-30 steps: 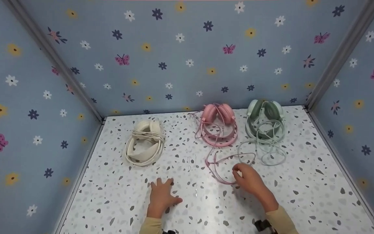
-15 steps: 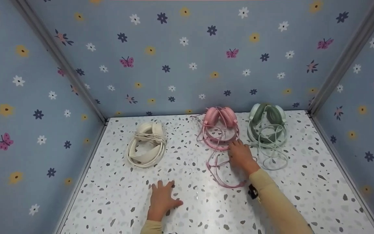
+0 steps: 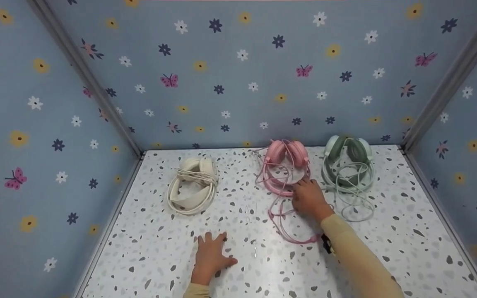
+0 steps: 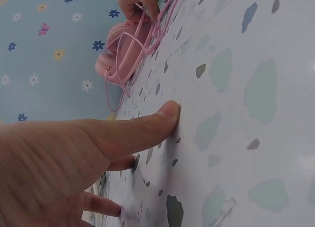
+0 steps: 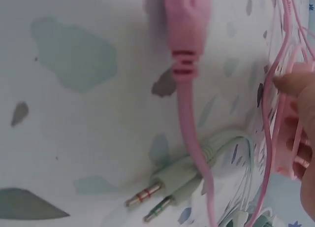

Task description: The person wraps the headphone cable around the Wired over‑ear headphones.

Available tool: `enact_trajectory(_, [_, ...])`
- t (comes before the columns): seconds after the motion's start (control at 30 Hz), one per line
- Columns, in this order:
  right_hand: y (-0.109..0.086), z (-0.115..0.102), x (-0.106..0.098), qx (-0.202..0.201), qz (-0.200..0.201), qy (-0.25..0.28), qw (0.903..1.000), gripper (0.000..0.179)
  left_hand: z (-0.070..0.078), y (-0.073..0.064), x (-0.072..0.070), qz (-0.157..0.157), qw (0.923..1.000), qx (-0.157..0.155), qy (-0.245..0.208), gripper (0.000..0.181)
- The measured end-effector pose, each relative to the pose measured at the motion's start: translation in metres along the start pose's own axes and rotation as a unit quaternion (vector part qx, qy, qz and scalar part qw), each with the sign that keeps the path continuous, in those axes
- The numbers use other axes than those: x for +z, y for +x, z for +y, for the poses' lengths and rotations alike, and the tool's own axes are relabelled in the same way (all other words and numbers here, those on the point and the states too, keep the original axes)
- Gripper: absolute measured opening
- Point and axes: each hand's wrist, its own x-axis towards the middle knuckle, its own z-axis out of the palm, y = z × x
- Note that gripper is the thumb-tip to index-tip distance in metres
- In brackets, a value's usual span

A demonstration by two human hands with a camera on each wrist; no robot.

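My left hand [image 3: 211,258] rests on the speckled tabletop with its fingers spread and nothing in it. In the left wrist view its thumb [image 4: 157,123] touches the surface. My right hand [image 3: 311,200] is at the front curve of the pink headphones [image 3: 276,154], fingers curled round the headband. The left wrist view shows that hand [image 4: 138,5] pinching there, above the pink earcups [image 4: 112,62]. A pink cable [image 3: 290,239] trails in a loop in front of the headphones. Its thick pink connector [image 5: 186,30] appears large in the right wrist view.
Green headphones [image 3: 358,151] with a loose pale green cable [image 3: 356,219] lie at the right. Two pale green plugs [image 5: 174,180] lie near the pink cable. Cream headphones [image 3: 186,203], cable bundled round them, lie at the left. Flowered panels [image 3: 230,82] enclose the back and sides.
My right hand has left the pink cable's front loop and reached forward to the pink headphones' headband. My left hand stays put. The head view has shifted slightly.
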Motion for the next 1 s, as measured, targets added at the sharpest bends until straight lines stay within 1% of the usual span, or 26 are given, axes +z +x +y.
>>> enact_trajectory(0.07, [-0.002, 0.002, -0.001, -0.012, 0.020, 0.022, 0.9995, 0.026, -0.001, -0.001, 0.002, 0.003, 1.0000, 0.001, -0.005, 0.090])
enact_trajectory(0.1, [-0.003, 0.002, 0.000, -0.019, 0.033, 0.022, 0.9990, 0.029, -0.001, -0.001, 0.002, 0.005, 1.0000, 0.001, -0.006, 0.090])
enact_trajectory(0.17, [-0.002, 0.004, 0.000, -0.029, 0.051, 0.010, 0.9982, 0.038, -0.001, -0.001, 0.003, 0.007, 1.0000, 0.000, -0.007, 0.090])
enact_trajectory(0.2, [-0.001, 0.004, 0.001, -0.034, 0.056, -0.003, 0.9979, 0.038, -0.001, 0.000, 0.003, 0.006, 1.0000, -0.001, -0.007, 0.090])
enact_trajectory(0.27, [0.001, 0.004, 0.001, -0.043, 0.053, -0.028, 0.9973, 0.036, 0.000, 0.000, 0.003, 0.006, 0.9999, 0.003, -0.008, 0.091])
enact_trajectory(0.4, [0.009, 0.000, -0.001, -0.057, 0.002, -0.067, 0.9961, 0.024, 0.001, 0.000, 0.004, 0.000, 0.9999, 0.009, -0.011, 0.092])
enact_trajectory(0.47, [0.013, -0.004, -0.002, -0.063, -0.033, -0.090, 0.9934, 0.027, -0.001, 0.000, 0.004, -0.001, 0.9999, 0.011, -0.008, 0.092])
enact_trajectory(0.57, [0.019, -0.015, -0.004, -0.057, -0.077, -0.125, 0.9875, 0.035, -0.003, -0.001, 0.004, 0.000, 1.0000, 0.009, -0.004, 0.092])
enact_trajectory(0.63, [0.022, -0.023, -0.005, -0.043, -0.094, -0.143, 0.9842, 0.043, -0.004, -0.002, 0.003, 0.002, 0.9999, 0.011, -0.003, 0.091])
enact_trajectory(0.7, [0.024, -0.031, -0.007, -0.021, -0.102, -0.154, 0.9827, 0.052, -0.004, -0.003, 0.003, 0.001, 0.9999, 0.012, -0.005, 0.091])
enact_trajectory(0.77, [0.024, -0.038, -0.009, -0.002, -0.101, -0.157, 0.9824, 0.062, -0.004, -0.003, 0.003, 0.002, 0.9999, 0.013, -0.006, 0.091])
enact_trajectory(0.83, [0.024, -0.044, -0.012, 0.014, -0.095, -0.162, 0.9822, 0.066, -0.003, -0.003, 0.003, 0.000, 0.9999, 0.013, -0.007, 0.090])
enact_trajectory(0.9, [0.024, -0.049, -0.016, 0.018, -0.072, -0.160, 0.9844, 0.056, -0.003, -0.003, 0.004, -0.002, 0.9999, 0.010, -0.011, 0.090])
enact_trajectory(1.0, [0.027, -0.053, -0.025, 0.014, -0.022, -0.147, 0.9887, 0.029, -0.003, -0.003, 0.003, -0.004, 0.9998, 0.009, -0.017, 0.090])
